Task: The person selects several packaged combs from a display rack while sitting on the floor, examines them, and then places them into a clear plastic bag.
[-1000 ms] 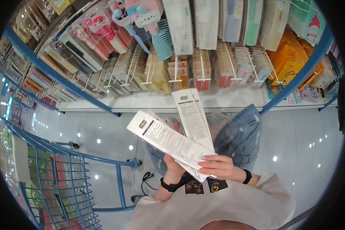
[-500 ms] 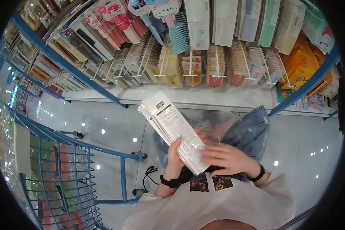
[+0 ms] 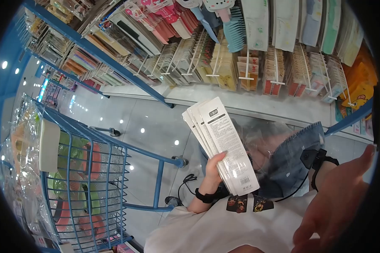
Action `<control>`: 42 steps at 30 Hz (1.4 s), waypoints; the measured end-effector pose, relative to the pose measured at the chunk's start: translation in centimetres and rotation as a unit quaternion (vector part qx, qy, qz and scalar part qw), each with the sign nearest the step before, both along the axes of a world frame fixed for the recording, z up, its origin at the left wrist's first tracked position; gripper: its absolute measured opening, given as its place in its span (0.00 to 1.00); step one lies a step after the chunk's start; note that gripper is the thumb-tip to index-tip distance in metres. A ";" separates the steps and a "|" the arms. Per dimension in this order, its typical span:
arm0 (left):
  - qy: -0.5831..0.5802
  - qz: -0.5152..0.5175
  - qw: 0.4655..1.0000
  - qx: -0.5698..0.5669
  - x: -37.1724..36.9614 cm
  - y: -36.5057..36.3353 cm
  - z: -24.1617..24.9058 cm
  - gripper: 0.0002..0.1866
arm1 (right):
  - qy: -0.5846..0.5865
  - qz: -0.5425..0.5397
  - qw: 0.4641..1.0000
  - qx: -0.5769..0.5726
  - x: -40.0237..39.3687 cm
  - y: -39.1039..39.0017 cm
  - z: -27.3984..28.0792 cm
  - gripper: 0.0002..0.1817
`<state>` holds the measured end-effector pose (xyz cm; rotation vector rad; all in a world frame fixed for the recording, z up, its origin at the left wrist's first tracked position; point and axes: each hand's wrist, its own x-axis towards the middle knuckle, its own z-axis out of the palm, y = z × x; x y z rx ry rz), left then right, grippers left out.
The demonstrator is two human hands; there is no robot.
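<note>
In my left hand is a fanned stack of flat white packages, gripped at the lower left edge with the thumb on top. The front package shows printed text and a barcode near its bottom end. My right hand is raised close to the camera at the lower right, holding nothing visible, with its fingers extended and partly dark. A black band circles my left wrist; a black device on a strap sits at the right one. Clear plastic lies over my lap, below the packages.
A blue wire shopping cart with green and pink packaged goods stands at left. Ahead is a display rack with a blue post, hooks of carded items, combs and a white base shelf.
My right hand has left the packages and moved right, up toward the camera. The stack is now fanned out and more upright in my left hand. The view has turned slightly left.
</note>
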<state>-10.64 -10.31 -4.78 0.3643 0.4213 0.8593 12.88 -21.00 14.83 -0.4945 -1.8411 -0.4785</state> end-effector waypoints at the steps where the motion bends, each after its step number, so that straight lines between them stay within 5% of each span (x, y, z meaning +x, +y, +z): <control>1: 0.025 0.005 1.000 -0.017 -0.1 0.0 -0.1 0.29 | 0.006 0.009 1.000 -0.003 0.0 0.3 0.0 0.18; 4: 0.102 0.036 0.994 -0.032 -0.6 0.1 -0.3 0.30 | 0.033 0.037 0.998 -0.031 -0.3 2.1 -0.4 0.20; 7: 0.124 0.061 0.990 0.003 -0.5 0.0 -1.2 0.26 | 0.100 0.031 0.977 -0.186 -0.8 4.5 -2.1 0.23; 9: 0.140 0.067 0.988 0.028 0.1 -0.1 -0.5 0.25 | 0.136 -0.029 0.915 -0.378 -1.8 5.8 -4.0 0.22; 12: 0.185 0.075 0.977 0.077 1.3 -0.2 0.9 0.24 | 0.000 -0.018 0.832 -0.555 -4.1 6.8 -9.1 0.39; 16: 0.250 0.100 0.949 0.163 2.9 -0.4 0.8 0.21 | 0.057 -0.054 0.817 -0.572 -7.1 6.3 -13.8 0.47; 19: 0.323 0.042 0.924 0.199 2.4 -0.7 -0.8 0.17 | 0.149 -0.097 0.810 -0.559 -6.9 6.7 -15.6 0.43; 22: 0.269 0.024 0.947 0.172 3.0 -0.7 -0.1 0.22 | 0.402 0.113 0.674 -0.610 -5.9 7.4 -17.6 0.38; 24: 0.154 -0.011 0.981 0.113 3.3 -0.2 0.6 0.30 | 0.472 0.193 0.597 -0.619 -4.4 7.5 -16.8 0.34; 26: 0.171 -0.031 0.981 0.087 3.2 0.4 1.0 0.39 | 0.450 0.163 0.643 -0.598 -3.1 7.6 -18.3 0.34; 29: 0.116 0.000 0.991 0.073 2.6 0.6 0.9 0.38 | 0.551 0.237 0.572 -0.560 -2.4 6.9 -16.2 0.37; 35: 0.110 0.010 0.990 0.085 2.3 0.6 0.6 0.37 | 0.467 0.168 0.746 -0.444 -0.7 7.7 -13.7 0.39; 39: 0.122 0.010 0.988 0.090 2.4 0.3 0.4 0.37 | 0.480 0.134 0.744 -0.445 1.1 7.9 -10.2 0.33; 42: 0.120 0.005 0.989 0.090 2.4 0.2 0.1 0.37 | 0.413 0.085 0.815 -0.398 2.8 8.3 -8.4 0.30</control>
